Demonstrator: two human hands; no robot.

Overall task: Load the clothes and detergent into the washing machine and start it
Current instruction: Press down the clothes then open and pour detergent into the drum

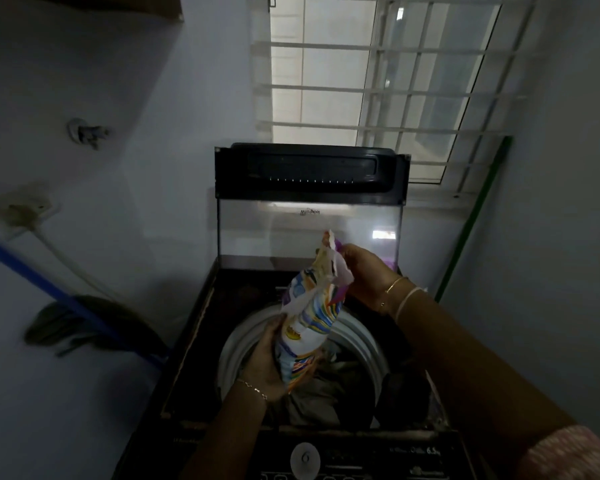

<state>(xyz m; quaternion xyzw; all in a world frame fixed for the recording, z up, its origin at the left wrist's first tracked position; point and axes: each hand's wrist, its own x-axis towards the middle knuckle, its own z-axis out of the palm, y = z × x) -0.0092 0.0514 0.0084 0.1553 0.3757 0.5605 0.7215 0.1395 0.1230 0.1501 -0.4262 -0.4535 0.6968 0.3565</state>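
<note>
A colourful detergent pouch [312,317] stands nearly upright over the open drum of the top-loading washing machine [187,358]. My left hand [265,362] grips the pouch's lower part from the left. My right hand [364,275] holds its torn upper edge from the right. Dark and grey clothes [326,386] lie inside the drum below the pouch. The machine's glass lid [309,202] stands raised at the back. A control panel with a round dial [305,457] runs along the near edge.
A barred window [378,81] is behind the machine. A green pole [471,220] leans in the right corner. On the left wall are a tap [87,133], a socket with a cord [28,213], a blue pole [66,296] and a dark object [94,323].
</note>
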